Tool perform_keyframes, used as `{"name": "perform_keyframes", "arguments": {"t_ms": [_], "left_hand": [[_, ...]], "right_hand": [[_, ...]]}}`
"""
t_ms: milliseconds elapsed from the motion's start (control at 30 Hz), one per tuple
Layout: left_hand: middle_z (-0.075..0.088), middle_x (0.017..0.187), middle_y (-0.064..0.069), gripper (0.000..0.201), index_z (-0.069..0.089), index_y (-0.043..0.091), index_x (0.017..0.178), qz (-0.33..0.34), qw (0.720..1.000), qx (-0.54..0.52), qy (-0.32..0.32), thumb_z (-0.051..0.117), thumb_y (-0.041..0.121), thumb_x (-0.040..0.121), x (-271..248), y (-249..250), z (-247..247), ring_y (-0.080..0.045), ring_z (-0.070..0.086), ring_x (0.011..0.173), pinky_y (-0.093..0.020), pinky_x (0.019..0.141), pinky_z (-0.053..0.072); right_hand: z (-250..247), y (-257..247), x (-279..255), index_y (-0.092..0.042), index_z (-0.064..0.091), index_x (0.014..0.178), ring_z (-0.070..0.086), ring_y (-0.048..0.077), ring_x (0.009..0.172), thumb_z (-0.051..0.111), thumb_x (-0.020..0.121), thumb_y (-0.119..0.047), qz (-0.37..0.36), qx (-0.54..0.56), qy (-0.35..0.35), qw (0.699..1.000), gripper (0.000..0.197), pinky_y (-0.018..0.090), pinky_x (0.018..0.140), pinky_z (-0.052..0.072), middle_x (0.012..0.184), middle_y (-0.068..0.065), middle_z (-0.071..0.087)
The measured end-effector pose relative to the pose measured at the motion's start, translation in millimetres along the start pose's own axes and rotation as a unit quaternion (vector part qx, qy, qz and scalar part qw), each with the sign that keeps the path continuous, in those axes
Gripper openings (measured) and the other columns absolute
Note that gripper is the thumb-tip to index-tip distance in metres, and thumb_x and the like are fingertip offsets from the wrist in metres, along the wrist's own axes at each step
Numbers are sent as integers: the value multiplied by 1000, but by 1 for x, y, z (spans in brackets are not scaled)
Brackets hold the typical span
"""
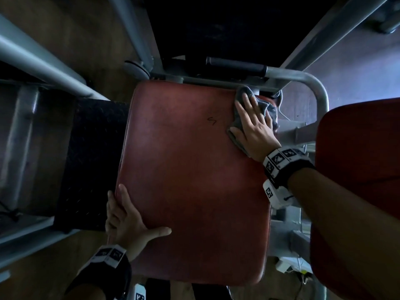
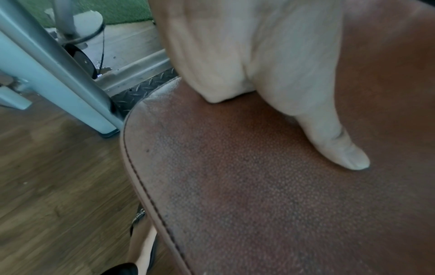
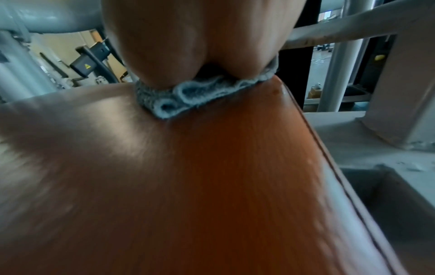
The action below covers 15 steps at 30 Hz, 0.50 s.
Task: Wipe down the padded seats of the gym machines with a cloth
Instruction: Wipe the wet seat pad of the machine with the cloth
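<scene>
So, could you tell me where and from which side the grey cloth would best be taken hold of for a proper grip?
Probably the bunched folds at the near edge of the grey cloth, coming from above on the seat side. It lies flat under the right hand at the far right corner of the red padded seat, and those raised folds are what fingers could gather; its far part droops over the seat's edge.

Head overhead; wrists close; all share seat (image 1: 190, 169).
</scene>
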<state>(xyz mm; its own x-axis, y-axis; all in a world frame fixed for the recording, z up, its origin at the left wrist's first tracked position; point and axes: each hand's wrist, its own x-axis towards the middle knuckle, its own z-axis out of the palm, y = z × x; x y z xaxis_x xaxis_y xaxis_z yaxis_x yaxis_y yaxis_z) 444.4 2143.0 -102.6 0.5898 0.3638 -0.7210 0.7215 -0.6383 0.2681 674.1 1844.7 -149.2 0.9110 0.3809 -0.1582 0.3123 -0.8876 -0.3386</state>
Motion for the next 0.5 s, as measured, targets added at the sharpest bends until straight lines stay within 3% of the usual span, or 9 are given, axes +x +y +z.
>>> {"name": "perform_keyframes", "arguments": {"t_ms": [133,267,400,500], "left_hand": [[-29,157,-10,169,-44,43,134,-2,1000,3,-3,84,74,27,-1,3,0,-30,-12,149,-54,119,9],[-31,156,-10,168,-47,46,129,0,1000,9,-9,83,74,28,-2,3,0,-30,-14,148,-53,119,7],[-31,156,-9,168,-46,47,130,10,1000,23,-4,83,75,27,-2,3,2,-32,-11,149,-55,119,9],[-29,157,-10,169,-42,44,135,-8,1000,30,-1,85,72,27,-4,4,1,-33,-8,148,-56,118,10]], "right_hand": [[-2,6,12,-28,9,156,-11,20,150,31,99,-54,33,-6,11,999,67,59,117,1,164,-3,-5],[-5,4,21,-34,6,155,-7,31,150,29,97,-59,122,25,18,992,67,66,113,5,164,-4,-3],[-3,1,16,-31,5,156,7,41,146,31,98,-56,215,44,52,974,67,62,113,13,164,5,1],[-1,2,7,-15,6,156,23,43,140,26,99,-49,247,56,91,963,69,53,114,22,159,22,10]]}}
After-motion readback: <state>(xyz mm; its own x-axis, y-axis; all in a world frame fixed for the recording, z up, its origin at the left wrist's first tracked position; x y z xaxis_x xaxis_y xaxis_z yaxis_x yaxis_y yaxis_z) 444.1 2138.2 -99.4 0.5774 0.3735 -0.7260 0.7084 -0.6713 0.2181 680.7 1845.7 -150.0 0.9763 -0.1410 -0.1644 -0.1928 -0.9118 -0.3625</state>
